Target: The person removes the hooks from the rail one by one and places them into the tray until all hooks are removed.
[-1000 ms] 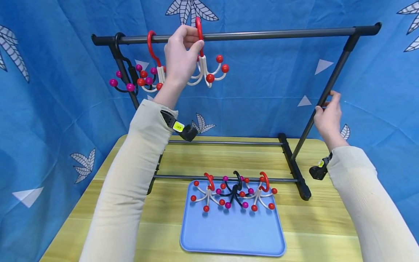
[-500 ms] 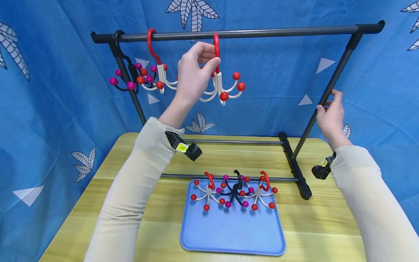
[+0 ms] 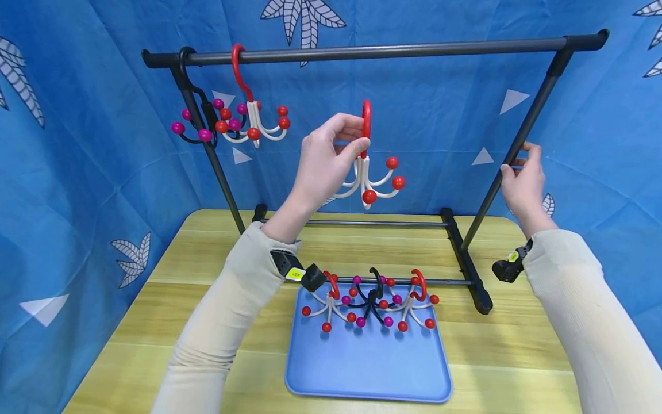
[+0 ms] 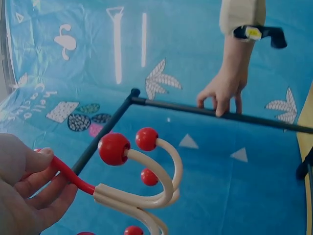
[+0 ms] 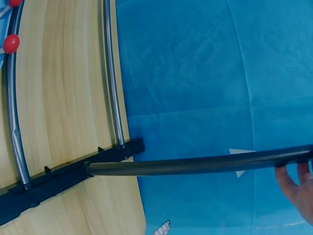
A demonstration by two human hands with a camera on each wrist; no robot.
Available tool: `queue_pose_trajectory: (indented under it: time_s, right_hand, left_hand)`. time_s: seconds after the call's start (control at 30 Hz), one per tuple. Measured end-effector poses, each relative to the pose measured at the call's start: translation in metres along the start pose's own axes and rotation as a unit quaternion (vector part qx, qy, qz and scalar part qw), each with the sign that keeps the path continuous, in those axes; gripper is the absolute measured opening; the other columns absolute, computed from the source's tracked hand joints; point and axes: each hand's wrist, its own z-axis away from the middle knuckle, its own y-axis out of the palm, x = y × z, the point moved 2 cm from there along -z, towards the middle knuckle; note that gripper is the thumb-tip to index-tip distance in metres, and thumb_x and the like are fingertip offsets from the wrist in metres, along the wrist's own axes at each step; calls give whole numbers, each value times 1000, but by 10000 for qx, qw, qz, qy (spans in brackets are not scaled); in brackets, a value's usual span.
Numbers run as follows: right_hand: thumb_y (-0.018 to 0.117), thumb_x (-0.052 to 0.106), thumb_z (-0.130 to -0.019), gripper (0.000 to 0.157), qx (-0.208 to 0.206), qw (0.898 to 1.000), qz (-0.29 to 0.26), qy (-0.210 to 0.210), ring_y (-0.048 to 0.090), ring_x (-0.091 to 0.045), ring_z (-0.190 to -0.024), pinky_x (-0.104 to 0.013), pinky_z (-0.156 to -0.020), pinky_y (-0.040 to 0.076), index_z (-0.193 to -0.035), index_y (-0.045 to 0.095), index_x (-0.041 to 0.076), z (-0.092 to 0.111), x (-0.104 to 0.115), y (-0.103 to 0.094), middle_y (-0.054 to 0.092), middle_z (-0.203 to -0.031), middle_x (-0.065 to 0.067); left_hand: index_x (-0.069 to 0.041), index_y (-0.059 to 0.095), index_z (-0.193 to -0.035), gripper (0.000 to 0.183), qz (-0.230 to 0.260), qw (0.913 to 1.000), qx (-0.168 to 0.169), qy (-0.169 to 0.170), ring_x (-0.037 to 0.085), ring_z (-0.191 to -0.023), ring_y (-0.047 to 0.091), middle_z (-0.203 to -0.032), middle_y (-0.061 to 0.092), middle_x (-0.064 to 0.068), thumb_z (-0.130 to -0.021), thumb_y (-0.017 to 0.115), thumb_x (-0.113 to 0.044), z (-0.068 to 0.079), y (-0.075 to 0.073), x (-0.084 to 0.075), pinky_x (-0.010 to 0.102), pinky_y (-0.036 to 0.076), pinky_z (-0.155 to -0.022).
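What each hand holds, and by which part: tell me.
The left hand holds a white-armed hanger by its red hook; the right hand grips the rack's right upright near mid-height.

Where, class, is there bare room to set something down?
Free: the near half of the blue tray; wooden tabletop between tray and right sleeve. Crowded: the tray's far side, where three multi-hook hangers bunch, and the left end of the top rail.
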Motion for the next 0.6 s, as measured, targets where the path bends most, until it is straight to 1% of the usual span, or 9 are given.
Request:
queue_pose_trajectory:
  time_s: [0.13,0.2,0.37,0.6]
  right_hand:
    - [29,29,-98,47,-6,10000,24,-33,42,-31,-115,-45,-92,42,-141,11,25,0,1,0,35,-133,-19]
    - [29,29,-98,47,-6,10000,32,-34,43,-31,-116,-45,-91,42,-141,11,25,-1,1,0,35,-133,-19]
    - [29,29,-98,47,-11,10000,33,1,43,-31,-116,-45,-91,42,-141,11,24,-1,1,0,35,-133,-19]
    - [29,29,-98,48,13,10000,26,-48,42,-31,-116,-45,-91,42,-141,11,24,1,1,-1,35,-133,-19]
  left_hand:
    - [-1,61,-106,24,103,9994,97,312,12,-86,61,-94,66,8,-83,65,-9,16,9,-1,19,50,-76]
    - [-2,61,-105,23,153,9991,149,379,11,-85,61,-92,66,8,-83,65,-9,24,14,-1,18,50,-75]
    - [-2,62,-104,21,369,9981,331,359,10,-85,62,-92,66,7,-84,64,-9,40,25,-2,18,50,-76]
    - [-1,60,-101,18,624,9955,546,448,11,-85,61,-92,65,8,-84,63,-6,60,38,-3,18,51,-75]
